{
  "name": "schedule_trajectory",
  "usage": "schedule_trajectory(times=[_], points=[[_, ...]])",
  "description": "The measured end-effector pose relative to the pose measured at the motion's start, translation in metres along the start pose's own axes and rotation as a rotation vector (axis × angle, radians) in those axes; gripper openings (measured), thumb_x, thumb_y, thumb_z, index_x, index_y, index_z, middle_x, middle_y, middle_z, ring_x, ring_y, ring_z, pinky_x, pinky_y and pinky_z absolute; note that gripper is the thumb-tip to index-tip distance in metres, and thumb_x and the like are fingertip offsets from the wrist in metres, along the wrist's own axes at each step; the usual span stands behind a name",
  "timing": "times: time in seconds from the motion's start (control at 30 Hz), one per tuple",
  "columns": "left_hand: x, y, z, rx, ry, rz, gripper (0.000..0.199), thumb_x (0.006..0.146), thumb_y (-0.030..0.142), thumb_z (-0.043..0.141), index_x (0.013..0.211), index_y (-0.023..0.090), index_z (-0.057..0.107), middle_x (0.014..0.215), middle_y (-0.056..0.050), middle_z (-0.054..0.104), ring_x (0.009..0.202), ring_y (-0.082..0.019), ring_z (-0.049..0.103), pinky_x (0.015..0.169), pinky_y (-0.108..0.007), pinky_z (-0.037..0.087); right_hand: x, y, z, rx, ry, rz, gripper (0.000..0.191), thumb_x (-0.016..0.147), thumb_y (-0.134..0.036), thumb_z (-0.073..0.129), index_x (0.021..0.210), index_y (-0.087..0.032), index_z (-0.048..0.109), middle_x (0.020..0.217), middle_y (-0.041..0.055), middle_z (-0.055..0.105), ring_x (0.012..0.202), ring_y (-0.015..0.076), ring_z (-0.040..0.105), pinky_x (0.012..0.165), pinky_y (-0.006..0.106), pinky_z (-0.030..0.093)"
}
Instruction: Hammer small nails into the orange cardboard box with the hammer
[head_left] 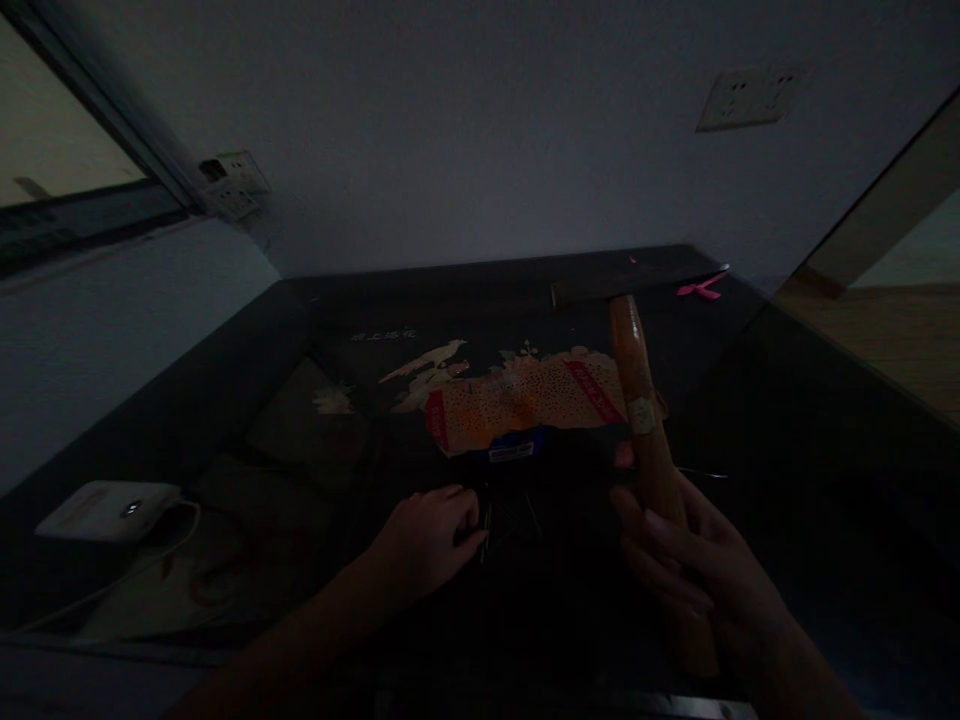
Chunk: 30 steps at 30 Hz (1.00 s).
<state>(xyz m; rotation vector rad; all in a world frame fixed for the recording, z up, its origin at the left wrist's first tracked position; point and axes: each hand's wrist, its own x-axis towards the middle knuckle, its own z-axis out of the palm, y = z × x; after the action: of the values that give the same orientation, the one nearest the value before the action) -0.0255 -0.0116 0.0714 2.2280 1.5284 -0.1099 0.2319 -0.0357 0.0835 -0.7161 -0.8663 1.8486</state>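
Observation:
A hammer with a wooden handle stands up in my right hand, whose fingers are wrapped round the lower handle. A pale sticker is on the wood, and the dark head barely shows against the table. My left hand is low over the table with thumb and forefinger closed at a thin nail. Another thin nail lies just right of it. Beyond the hands lies a tan speckled piece with red printed bands, and a blue packet at its near edge.
Pink-handled scissors lie at the far right of the dark table. At left is a white device with a cable. The wall carries sockets. The light is very dim.

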Motion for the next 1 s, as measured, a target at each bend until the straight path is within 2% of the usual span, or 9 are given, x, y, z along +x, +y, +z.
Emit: schedule_trajectory(times=[0.3, 0.47, 0.67, 0.77, 0.83, 0.9, 0.93, 1.0], points=[[0.006, 0.005, 0.004, 0.089, -0.022, -0.06, 0.011, 0.082, 0.026, 0.05, 0.088, 0.02, 0.057, 0.093, -0.003, 0.063, 0.077, -0.018, 0.062, 0.064, -0.028, 0.043, -0.001, -0.005, 0.009, -0.042, 0.056, 0.085, 0.035, 0.08, -0.036, 0.071, 0.108, -0.031, 0.05, 0.065, -0.0101, 0.046, 0.032, -0.0034, 0.021, 0.03, 0.007, 0.022], [0.007, 0.005, 0.001, 0.165, -0.029, -0.069, 0.016, 0.081, 0.02, 0.046, 0.091, 0.019, 0.058, 0.096, -0.006, 0.064, 0.081, -0.021, 0.064, 0.065, -0.031, 0.047, -0.002, -0.003, 0.009, -0.042, 0.084, 0.071, 0.035, 0.08, -0.035, 0.071, 0.108, -0.03, 0.051, 0.065, -0.0094, 0.048, 0.032, -0.0036, 0.022, 0.029, 0.007, 0.02], [0.011, 0.006, -0.001, 0.313, -0.004, -0.107, 0.02, 0.081, 0.011, 0.043, 0.09, 0.016, 0.06, 0.096, -0.011, 0.066, 0.09, -0.025, 0.064, 0.074, -0.034, 0.048, -0.001, 0.0, 0.008, -0.092, 0.125, 0.07, 0.039, 0.079, -0.036, 0.072, 0.11, -0.029, 0.051, 0.065, -0.0086, 0.049, 0.031, -0.0028, 0.023, 0.028, 0.008, 0.018], [0.003, 0.002, -0.007, 0.229, 0.021, -0.055, 0.017, 0.079, 0.01, 0.047, 0.087, 0.017, 0.061, 0.088, -0.007, 0.068, 0.082, -0.021, 0.065, 0.073, -0.031, 0.048, -0.001, -0.001, 0.009, -0.128, 0.157, 0.081, 0.042, 0.077, -0.039, 0.073, 0.11, -0.028, 0.05, 0.065, -0.0083, 0.05, 0.031, -0.0022, 0.025, 0.029, 0.009, 0.021], [-0.006, -0.001, -0.017, 0.048, 0.041, 0.073, 0.017, 0.075, 0.011, 0.053, 0.087, 0.02, 0.062, 0.081, -0.002, 0.069, 0.074, -0.017, 0.064, 0.067, -0.026, 0.047, -0.001, -0.001, 0.01, -0.151, 0.18, 0.086, 0.044, 0.076, -0.041, 0.074, 0.111, -0.028, 0.049, 0.065, -0.0083, 0.051, 0.031, -0.0024, 0.026, 0.03, 0.009, 0.022], [-0.012, -0.003, -0.033, -0.136, 0.126, 0.218, 0.018, 0.073, 0.012, 0.057, 0.087, 0.023, 0.063, 0.078, 0.002, 0.069, 0.07, -0.013, 0.064, 0.065, -0.022, 0.048, -0.001, 0.0, 0.01, -0.17, 0.184, 0.083, 0.044, 0.077, -0.042, 0.073, 0.11, -0.028, 0.048, 0.062, -0.009, 0.05, 0.031, -0.0024, 0.026, 0.029, 0.009, 0.022], [-0.012, -0.004, -0.042, -0.203, 0.217, 0.266, 0.017, 0.074, 0.013, 0.058, 0.087, 0.024, 0.064, 0.078, 0.003, 0.069, 0.07, -0.012, 0.064, 0.066, -0.022, 0.048, 0.0, 0.001, 0.01, -0.18, 0.181, 0.089, 0.043, 0.078, -0.043, 0.072, 0.109, -0.027, 0.048, 0.06, -0.0098, 0.049, 0.03, -0.0021, 0.025, 0.029, 0.008, 0.022], [-0.002, -0.006, -0.06, -0.292, 0.485, 0.275, 0.011, 0.078, 0.018, 0.059, 0.085, 0.023, 0.065, 0.08, 0.002, 0.07, 0.073, -0.013, 0.065, 0.071, -0.023, 0.05, 0.001, 0.003, 0.009, -0.202, 0.174, 0.108, 0.039, 0.079, -0.044, 0.071, 0.106, -0.027, 0.048, 0.054, -0.0114, 0.044, 0.03, -0.0012, 0.025, 0.028, 0.008, 0.023]])
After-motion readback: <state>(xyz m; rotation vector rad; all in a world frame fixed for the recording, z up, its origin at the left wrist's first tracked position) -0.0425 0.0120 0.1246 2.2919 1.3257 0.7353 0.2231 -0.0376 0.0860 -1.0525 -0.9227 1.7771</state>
